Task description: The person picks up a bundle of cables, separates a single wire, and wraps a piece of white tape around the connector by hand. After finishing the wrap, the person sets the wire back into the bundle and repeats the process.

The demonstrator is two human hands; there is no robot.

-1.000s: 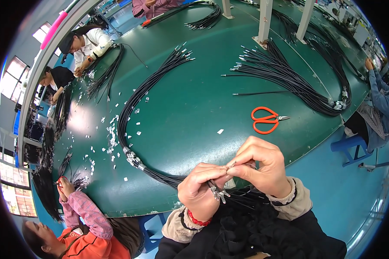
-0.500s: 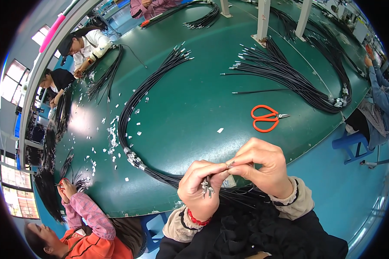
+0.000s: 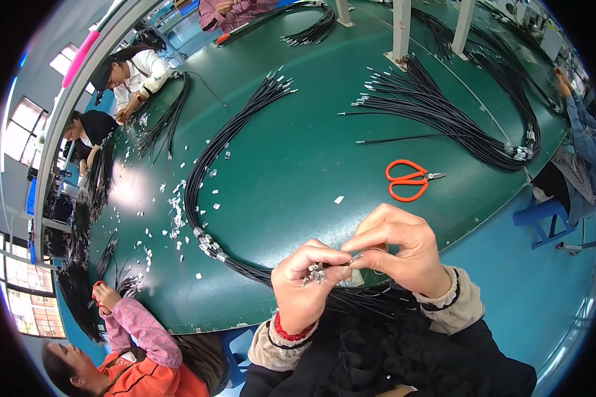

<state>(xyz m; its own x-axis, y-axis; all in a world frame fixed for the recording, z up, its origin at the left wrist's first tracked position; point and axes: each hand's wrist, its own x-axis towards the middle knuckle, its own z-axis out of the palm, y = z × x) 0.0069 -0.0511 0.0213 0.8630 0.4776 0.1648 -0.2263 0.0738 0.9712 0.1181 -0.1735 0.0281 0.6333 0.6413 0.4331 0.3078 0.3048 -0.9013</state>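
My left hand (image 3: 299, 281) is closed around several black cables, whose small silver metal ends (image 3: 316, 272) poke out between thumb and fingers. Its fingertips meet those of my right hand (image 3: 404, 255), which pinches something tiny at the same spot; the fingers mostly hide it. From near my left hand a long bundle of black cables (image 3: 191, 192) curves left and away, with silver and white pieces (image 3: 208, 245) partway along. More dark cables (image 3: 371, 302) lie below my hands at the table edge. Orange-handled scissors (image 3: 422, 176) rest beyond my right hand, touched by neither hand.
Another black cable bundle (image 3: 457, 129) fans out at the far right, near white posts (image 3: 400, 33). White scraps (image 3: 176, 210) litter the left of the green table (image 3: 285, 172). Co-workers sit around it, the nearest in a plaid sleeve (image 3: 142, 327) at lower left. A blue stool (image 3: 540, 215) stands right.
My left hand has turned a little, and the metal cable ends now sit higher between its fingers. My right fingers have shifted slightly, still at the left fingertips.
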